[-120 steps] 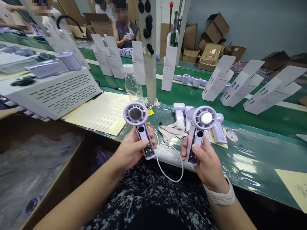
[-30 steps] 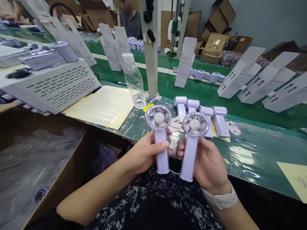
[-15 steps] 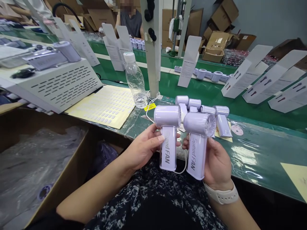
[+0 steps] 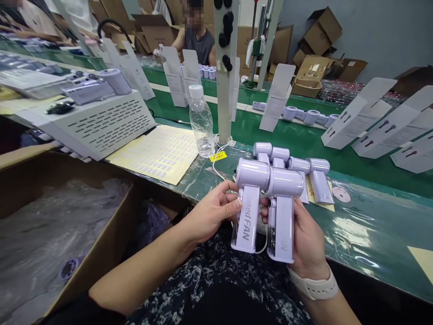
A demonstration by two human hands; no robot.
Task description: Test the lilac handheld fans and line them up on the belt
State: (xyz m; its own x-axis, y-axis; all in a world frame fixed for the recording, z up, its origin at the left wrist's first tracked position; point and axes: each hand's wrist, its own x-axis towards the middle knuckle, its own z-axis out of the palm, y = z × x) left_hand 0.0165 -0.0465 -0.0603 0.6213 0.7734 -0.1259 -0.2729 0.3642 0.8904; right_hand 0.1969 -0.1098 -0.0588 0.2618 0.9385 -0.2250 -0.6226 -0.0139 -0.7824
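My left hand (image 4: 211, 212) grips the handle of a lilac hand-held fan (image 4: 248, 205), lettering on its side facing me. My right hand (image 4: 306, 239) holds a second lilac fan (image 4: 284, 212) by its handle, close beside the first; their round heads touch. Both are held upright over my lap at the bench's front edge. Several more lilac fans (image 4: 297, 174) lie on the bench just behind them. A white cable (image 4: 219, 155) runs from the post toward my hands.
A clear water bottle (image 4: 201, 122) and a white post (image 4: 226, 67) stand behind a yellow sticker sheet (image 4: 158, 153). A white vented machine (image 4: 91, 122) sits left, an open cardboard box (image 4: 67, 225) below it. White cartons (image 4: 358, 115) ride the green conveyor. A person (image 4: 198, 36) works opposite.
I turned both fans from front-on to side-on, and their heads have come together. The view shifted left and up, so everything sits slightly right and lower.
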